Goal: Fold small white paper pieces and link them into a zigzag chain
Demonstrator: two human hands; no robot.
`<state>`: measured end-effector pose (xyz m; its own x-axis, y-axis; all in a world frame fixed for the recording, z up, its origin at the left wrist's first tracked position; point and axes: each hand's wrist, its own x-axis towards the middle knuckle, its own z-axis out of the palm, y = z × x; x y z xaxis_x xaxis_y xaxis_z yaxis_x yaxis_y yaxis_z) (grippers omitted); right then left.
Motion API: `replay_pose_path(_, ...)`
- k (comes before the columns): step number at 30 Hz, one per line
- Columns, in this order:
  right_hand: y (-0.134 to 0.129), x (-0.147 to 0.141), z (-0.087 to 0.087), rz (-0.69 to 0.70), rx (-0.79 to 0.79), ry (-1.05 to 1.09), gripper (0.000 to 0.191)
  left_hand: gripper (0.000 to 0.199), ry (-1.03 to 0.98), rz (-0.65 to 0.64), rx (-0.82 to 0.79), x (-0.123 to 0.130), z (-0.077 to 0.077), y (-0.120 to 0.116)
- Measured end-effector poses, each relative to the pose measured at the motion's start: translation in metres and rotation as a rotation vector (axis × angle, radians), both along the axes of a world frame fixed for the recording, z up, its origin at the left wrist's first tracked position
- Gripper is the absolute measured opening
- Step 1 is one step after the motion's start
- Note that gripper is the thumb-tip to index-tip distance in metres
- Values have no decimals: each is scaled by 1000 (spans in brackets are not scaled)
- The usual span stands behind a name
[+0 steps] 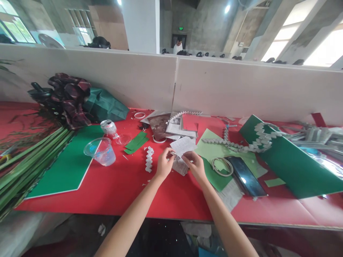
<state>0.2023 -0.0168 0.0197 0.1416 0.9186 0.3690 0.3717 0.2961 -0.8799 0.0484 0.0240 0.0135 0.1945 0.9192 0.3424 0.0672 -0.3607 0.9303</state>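
My left hand (164, 163) and my right hand (195, 165) are close together above the red table. The left fingers are pinched on a small white piece of paper (173, 153). My right fingers are closed too, close to that piece; what lies between them is too small to make out. Just beyond the hands is a printed white paper sheet (183, 144), and greyish paper (180, 167) shows below them. A short zigzag chain of folded paper (149, 159) lies left of my left hand. A longer folded-paper chain (250, 147) stretches off to the right.
A plastic cup (105, 157) and a can (108, 127) stand at left, near a green board (64, 171) and long leaves (32, 164). To the right lie a phone (245, 176), a tape-like ring (222, 167) and another green board (289, 164). A white partition (107, 78) closes the back.
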Motion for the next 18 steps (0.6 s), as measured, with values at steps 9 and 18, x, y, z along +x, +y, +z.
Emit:
replay_pose_path(9, -4, -3, -1, 138, -62, -411, 35, 24, -382, -164, -334, 0, 13, -1)
replay_pose_path(18, -5, -3, 0, 130, -74, -385, 36, 31, -453, -238, -434, -1, 12, 2)
